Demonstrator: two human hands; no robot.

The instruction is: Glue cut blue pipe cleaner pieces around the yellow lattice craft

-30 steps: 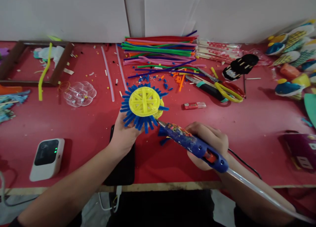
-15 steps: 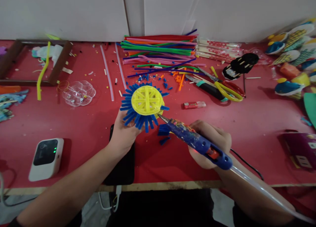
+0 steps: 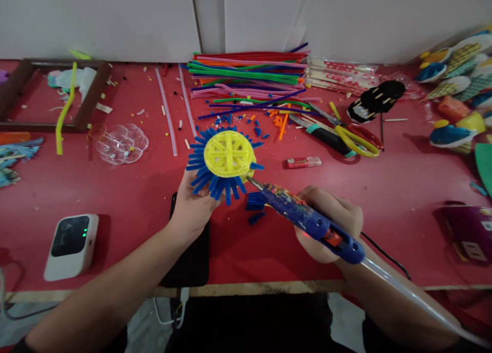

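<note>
My left hand grips a pipe-cleaner wheel from below, its fingers partly hidden behind it. The wheel has a yellow spoked disc and short blue pieces radiating around most of its rim. A gap without blue pieces shows at the lower right. Closed around a blue glue gun, my right hand holds it with the metal tip at that part of the yellow rim. A clear glue stick trails from the gun's back. Cut blue pieces lie on the red table just below the wheel.
Bundled pipe cleaners lie at the back. Scissors, pliers and a red lighter are to the right. A clear flower-shaped tray and a white device sit left. A black phone lies under my left wrist.
Almost nothing differs. The glue gun's tip stays at the wheel's lower right rim, with my right hand shifted very slightly right. The view has tilted a touch.
</note>
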